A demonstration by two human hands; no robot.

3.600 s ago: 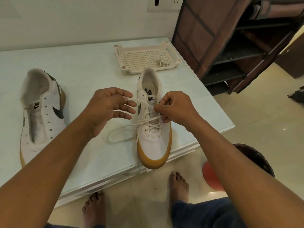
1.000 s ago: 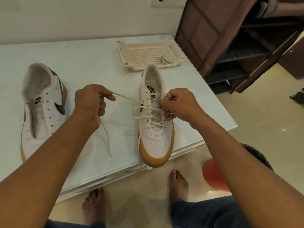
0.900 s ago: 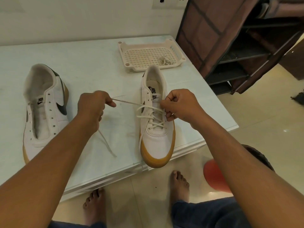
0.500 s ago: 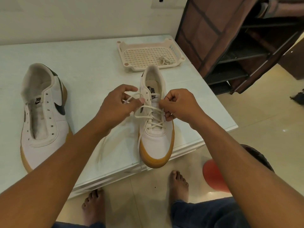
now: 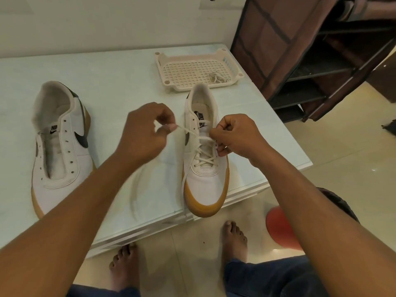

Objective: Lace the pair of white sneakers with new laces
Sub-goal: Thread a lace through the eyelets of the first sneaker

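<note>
A white sneaker with a gum sole [image 5: 204,185] stands at the table's front edge, toe toward me, its lower eyelets crossed by a cream lace [image 5: 203,156]. My left hand [image 5: 145,133] pinches one lace end just left of the shoe and holds it taut. My right hand [image 5: 233,136] grips the shoe's right eyelet flap and the lace there. A second white sneaker [image 5: 62,151] with no lace lies at the left. Another bundled lace [image 5: 216,77] sits in the tray.
A beige perforated tray [image 5: 192,69] stands behind the shoe on the pale glass-topped table [image 5: 120,82]. A dark shoe rack [image 5: 317,52] is at the right. My bare feet and a red round object [image 5: 280,230] are on the tiled floor below.
My left hand pulled the lace out to the left, came back to the shoe, and now draws the lace leftward again. My right hand has stayed on the shoe's right side.
</note>
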